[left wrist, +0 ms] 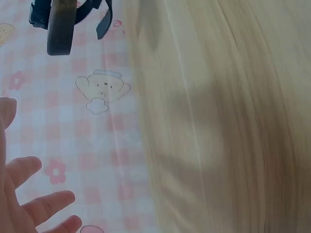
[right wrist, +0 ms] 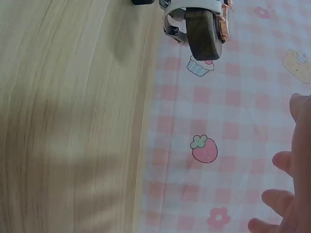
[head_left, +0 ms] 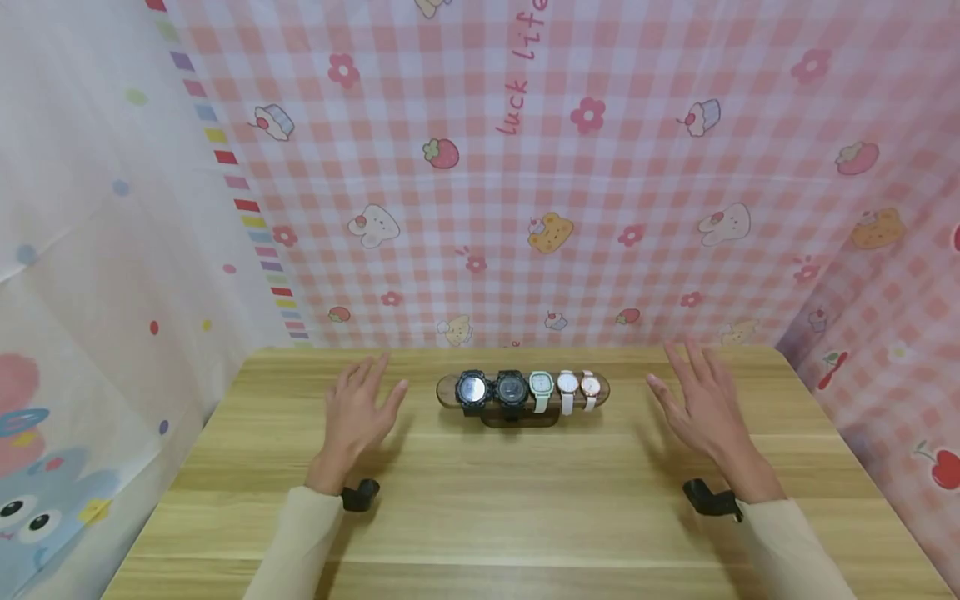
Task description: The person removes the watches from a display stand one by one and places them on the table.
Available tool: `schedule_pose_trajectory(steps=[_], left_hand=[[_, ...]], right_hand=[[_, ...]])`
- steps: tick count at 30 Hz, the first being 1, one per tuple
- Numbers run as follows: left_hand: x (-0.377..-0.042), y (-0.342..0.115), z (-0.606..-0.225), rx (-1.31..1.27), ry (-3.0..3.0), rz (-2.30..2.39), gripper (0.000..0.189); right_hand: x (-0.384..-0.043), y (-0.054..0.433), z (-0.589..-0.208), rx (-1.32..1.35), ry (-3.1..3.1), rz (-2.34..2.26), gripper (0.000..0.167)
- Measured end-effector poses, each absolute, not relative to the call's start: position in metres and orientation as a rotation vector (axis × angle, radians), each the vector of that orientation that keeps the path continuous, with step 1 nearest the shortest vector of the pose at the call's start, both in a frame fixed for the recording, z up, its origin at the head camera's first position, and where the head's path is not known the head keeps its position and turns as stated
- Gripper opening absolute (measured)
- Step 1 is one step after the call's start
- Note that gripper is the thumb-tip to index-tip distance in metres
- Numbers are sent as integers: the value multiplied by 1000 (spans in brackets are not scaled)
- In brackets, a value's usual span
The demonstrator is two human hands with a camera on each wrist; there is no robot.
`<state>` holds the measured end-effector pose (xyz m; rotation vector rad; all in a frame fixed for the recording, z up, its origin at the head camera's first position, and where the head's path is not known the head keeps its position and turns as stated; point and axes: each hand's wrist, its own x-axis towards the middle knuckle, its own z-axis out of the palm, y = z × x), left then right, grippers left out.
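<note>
A dark wooden watch stand [head_left: 449,392] holds several watches in a row near the back of the table. From the left come a black watch [head_left: 472,388] with a bright face, a black watch [head_left: 512,388] with a dark face, a mint green square watch [head_left: 541,383], a white watch [head_left: 567,383] and a small white watch with a rose-gold case [head_left: 591,387]. My left hand [head_left: 358,414] hovers left of the stand, fingers spread, holding nothing. On the other side my right hand [head_left: 707,407] is likewise spread and holds nothing. Each wrist view shows one end of the stand.
The wood-grain table [head_left: 495,517] ends at a pink checked cloth [head_left: 510,183] hanging behind it. A white patterned cloth [head_left: 97,250] hangs on the left, and more checked cloth [head_left: 900,333] on the right. A black camera mount [head_left: 362,495] sits at the left wrist, another camera mount [head_left: 711,500] at the right.
</note>
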<state>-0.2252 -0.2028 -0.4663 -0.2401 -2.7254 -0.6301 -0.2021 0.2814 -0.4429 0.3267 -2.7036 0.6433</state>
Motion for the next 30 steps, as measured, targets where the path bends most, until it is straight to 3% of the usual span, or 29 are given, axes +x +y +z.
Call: schedule_pose_trajectory(steps=[17,30], left_hand=[[-237,-163,-471,-230,-2683,-1180,60],[-238,-137,-480,-197,-2635,-1460,54]], right_hand=[[-209,251,-444,281,-2641,1077,63],[-210,221,-455,249,-2550,1188,47]])
